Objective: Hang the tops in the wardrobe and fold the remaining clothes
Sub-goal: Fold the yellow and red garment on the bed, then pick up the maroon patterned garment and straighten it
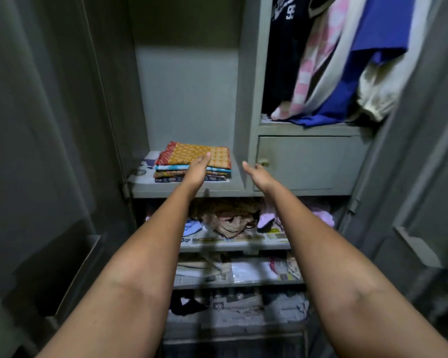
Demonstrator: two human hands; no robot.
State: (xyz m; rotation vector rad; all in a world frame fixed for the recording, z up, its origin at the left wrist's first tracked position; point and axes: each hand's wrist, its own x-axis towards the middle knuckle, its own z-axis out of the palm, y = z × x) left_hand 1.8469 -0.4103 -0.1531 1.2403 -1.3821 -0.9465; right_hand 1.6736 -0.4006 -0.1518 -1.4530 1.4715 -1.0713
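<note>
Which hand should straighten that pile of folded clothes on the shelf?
Probably the left hand: its fingers already rest on the orange cloth topping the folded stack. The right hand hangs open beside the stack, touching nothing.

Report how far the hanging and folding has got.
Done: tops hang in the right compartment; a folded stack sits on the shelf. In hand: the left hand touches the stack's top; the right hand is beside it, empty. Left: the crumpled clothes on the shelf below look unfolded.
</note>
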